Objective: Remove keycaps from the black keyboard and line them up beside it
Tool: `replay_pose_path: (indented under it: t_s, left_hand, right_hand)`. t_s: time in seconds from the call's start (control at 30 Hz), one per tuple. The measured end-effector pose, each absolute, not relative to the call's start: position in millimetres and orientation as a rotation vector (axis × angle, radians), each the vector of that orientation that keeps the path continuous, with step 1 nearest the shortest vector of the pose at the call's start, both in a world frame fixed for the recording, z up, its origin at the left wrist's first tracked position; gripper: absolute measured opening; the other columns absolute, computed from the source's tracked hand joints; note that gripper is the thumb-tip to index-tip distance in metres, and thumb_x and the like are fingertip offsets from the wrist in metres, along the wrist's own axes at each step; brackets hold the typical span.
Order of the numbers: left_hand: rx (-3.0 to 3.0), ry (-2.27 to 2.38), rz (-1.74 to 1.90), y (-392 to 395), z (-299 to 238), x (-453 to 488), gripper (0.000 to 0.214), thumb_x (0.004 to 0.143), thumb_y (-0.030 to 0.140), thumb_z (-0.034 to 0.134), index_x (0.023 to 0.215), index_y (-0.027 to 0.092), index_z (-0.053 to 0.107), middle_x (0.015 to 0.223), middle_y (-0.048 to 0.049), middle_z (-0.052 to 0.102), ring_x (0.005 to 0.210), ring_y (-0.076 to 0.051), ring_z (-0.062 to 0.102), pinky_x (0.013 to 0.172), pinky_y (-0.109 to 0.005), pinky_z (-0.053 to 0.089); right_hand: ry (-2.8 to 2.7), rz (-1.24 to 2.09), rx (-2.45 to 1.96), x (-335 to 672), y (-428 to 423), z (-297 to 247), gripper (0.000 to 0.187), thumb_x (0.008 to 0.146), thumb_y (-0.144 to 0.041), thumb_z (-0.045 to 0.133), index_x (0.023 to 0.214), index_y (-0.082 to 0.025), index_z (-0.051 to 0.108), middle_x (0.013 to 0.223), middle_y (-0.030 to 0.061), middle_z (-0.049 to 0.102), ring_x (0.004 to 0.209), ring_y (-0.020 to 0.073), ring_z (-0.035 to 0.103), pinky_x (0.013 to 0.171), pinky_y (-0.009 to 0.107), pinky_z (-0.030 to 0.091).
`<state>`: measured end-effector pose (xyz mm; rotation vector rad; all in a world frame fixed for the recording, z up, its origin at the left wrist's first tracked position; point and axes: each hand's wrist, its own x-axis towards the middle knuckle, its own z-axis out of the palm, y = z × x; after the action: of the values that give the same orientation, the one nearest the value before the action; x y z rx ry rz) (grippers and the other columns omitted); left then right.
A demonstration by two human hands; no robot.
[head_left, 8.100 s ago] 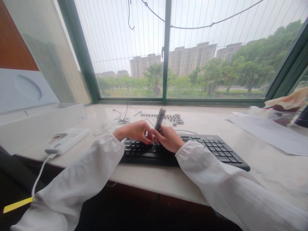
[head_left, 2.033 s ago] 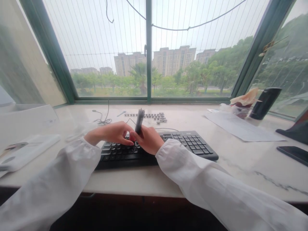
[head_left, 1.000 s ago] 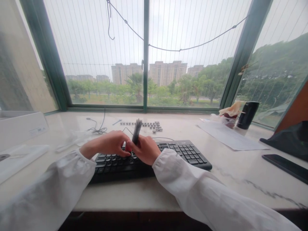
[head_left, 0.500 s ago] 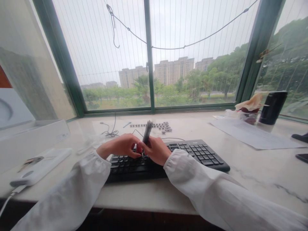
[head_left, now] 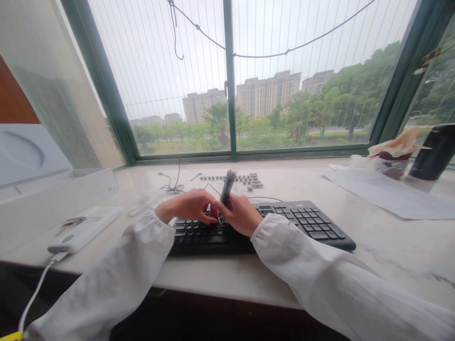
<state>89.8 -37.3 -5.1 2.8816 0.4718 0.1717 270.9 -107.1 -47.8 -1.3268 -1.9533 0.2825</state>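
Keyboard (head_left: 270, 227), black and full-sized, is laid flat on the pale stone sill, its left half covered by both hands. Compared with half a second earlier, little is changed: the grey tool (head_left: 227, 186) is still kept upright with its top tipped toward 1 o'clock, and only the view is seen to have swung a little, so that the keyboard is shown slightly lower and to the right.

The tool is a slim grey stick, and its lower end is hidden among the fingers over the key rows. It is clasped by the curled fingers of the right hand (head_left: 241, 214). The left hand (head_left: 188, 207) is bent down at 9 o'clock of the tool, fingertips on the keys; whether anything is pinched there cannot be told.

Loose keycaps (head_left: 236, 178) are lined up at 12 o'clock of the keyboard, and a white device (head_left: 85, 228) is laid at 9 o'clock.
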Motion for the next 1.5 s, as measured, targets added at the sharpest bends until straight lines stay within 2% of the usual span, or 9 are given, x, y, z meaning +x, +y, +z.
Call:
replay_pose_path:
  t_s: [0.17,0.73,0.93,1.17,1.5]
  left_hand:
    - [2.857,0.495,0.178,-35.9,-6.4,89.0,0.022,0.076,0.03,0.068,0.096,0.021,0.073,0.076,0.0007,0.07,0.058,-0.007,0.056,0.055,-0.017,0.041]
    - [2.853,0.486,0.177,-34.9,-7.6,89.1,0.019,0.075,0.029,0.068,0.089,0.019,0.073,0.072,0.001,0.069,0.058,-0.008,0.056,0.055,-0.017,0.04]
    - [2.856,0.516,0.204,-35.0,-7.7,89.9,0.015,0.073,0.03,0.069,0.081,0.017,0.073,0.067,0.0003,0.067,0.055,-0.008,0.053,0.054,-0.018,0.038]
    - [2.838,0.503,0.229,-37.3,-6.0,88.9,0.016,0.072,0.027,0.069,0.085,0.018,0.074,0.065,0.001,0.067,0.054,-0.007,0.052,0.054,-0.018,0.036]
    - [2.768,0.495,0.21,-34.5,-7.0,89.5,0.016,0.073,0.026,0.069,0.086,0.019,0.074,0.068,0.0021,0.068,0.055,-0.007,0.054,0.055,-0.017,0.038]
  right_hand:
    - [-1.95,0.28,-1.347,271.6,-106.7,-47.0,0.032,0.092,-0.045,0.046,0.078,-0.019,0.06,0.069,0.0027,0.066,0.062,0.0149,0.058,0.055,0.024,0.032]
    - [-1.957,0.331,-1.39,271.3,-106.5,-43.5,0.033,0.091,-0.043,0.047,0.073,-0.019,0.059,0.063,0.0006,0.065,0.06,0.0138,0.057,0.057,0.023,0.034]
    - [-1.938,0.36,-1.421,270.1,-107.9,-41.3,0.03,0.091,-0.042,0.048,0.077,-0.019,0.06,0.066,0.0016,0.065,0.063,0.0152,0.057,0.06,0.024,0.035]
    - [-1.963,0.505,-1.368,271.2,-105.2,-41.2,0.032,0.094,-0.04,0.043,0.077,-0.018,0.06,0.064,0.0006,0.063,0.062,0.0143,0.057,0.063,0.025,0.038]
    - [-1.99,0.548,-1.342,271.0,-96.3,-44.4,0.031,0.094,-0.04,0.04,0.084,-0.019,0.059,0.076,0.002,0.066,0.07,0.0153,0.058,0.069,0.026,0.04]
